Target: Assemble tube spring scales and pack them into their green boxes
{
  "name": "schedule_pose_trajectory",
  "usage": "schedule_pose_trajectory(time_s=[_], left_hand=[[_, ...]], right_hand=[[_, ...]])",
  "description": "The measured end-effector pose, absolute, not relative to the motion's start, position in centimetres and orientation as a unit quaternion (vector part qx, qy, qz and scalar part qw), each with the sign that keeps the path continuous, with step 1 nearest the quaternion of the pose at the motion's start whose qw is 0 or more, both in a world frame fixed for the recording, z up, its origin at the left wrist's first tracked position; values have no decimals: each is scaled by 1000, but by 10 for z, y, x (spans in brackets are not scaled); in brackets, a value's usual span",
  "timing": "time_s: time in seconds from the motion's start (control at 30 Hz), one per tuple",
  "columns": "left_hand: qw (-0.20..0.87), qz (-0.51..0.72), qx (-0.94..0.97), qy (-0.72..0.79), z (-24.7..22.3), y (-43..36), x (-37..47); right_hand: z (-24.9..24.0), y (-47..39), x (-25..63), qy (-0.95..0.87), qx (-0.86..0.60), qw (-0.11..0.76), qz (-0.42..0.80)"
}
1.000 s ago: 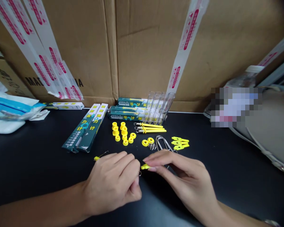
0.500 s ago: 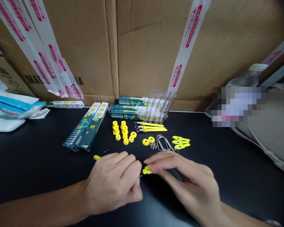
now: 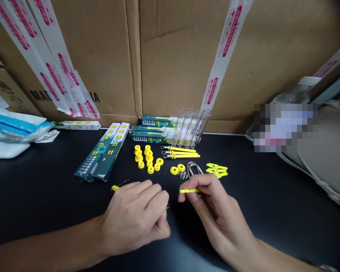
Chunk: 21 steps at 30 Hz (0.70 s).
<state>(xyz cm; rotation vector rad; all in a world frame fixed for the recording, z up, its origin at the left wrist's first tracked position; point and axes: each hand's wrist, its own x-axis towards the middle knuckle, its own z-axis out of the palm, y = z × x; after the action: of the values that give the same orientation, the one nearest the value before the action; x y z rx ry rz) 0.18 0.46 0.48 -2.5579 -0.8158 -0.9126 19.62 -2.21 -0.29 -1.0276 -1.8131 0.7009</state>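
Observation:
My left hand [image 3: 138,215] is closed in a fist around a mostly hidden part. A small metal ring [image 3: 168,206] pokes out beside the thumb. Past the knuckles, at the far left side, shows a yellow plastic end [image 3: 115,187] with a thin wire; whether it joins the ring inside the fist is hidden. My right hand [image 3: 215,207] pinches a small flat yellow plastic tab [image 3: 188,191] between thumb and fingers, apart from the left hand. Similar yellow tabs [image 3: 217,170] lie just beyond it, near bent metal wire hooks [image 3: 195,168] that the right fingers partly cover.
Yellow caps [image 3: 138,155], yellow rings [image 3: 174,170], small springs [image 3: 183,175] and yellow rods with metal ends [image 3: 183,154] lie mid-table. Behind them are clear tubes [image 3: 191,128] and green boxes [image 3: 102,153]. A bag [image 3: 323,143] and bottle [image 3: 297,92] stand right.
My right hand has drawn back from the left fist, up and slightly right, and the yellow tab is turned edge-on in its fingers. The left hand has hardly moved.

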Motion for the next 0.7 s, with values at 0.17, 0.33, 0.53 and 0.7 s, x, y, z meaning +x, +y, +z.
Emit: schedule_pose_trajectory(time_s=[0.17, 0.33, 0.53, 0.7], left_hand=[[192, -310, -886, -286, 5, 5, 3], [173, -300, -890, -297, 6, 6, 5], [195, -294, -893, -279, 6, 4, 4], [227, -287, -886, -284, 3, 3, 3]], right_hand=[[8, -25, 192, -761, -419, 377, 321], [4, -20, 190, -746, -444, 360, 342], [3, -16, 192, -732, -454, 377, 341], [6, -17, 192, -723, -459, 381, 350]])
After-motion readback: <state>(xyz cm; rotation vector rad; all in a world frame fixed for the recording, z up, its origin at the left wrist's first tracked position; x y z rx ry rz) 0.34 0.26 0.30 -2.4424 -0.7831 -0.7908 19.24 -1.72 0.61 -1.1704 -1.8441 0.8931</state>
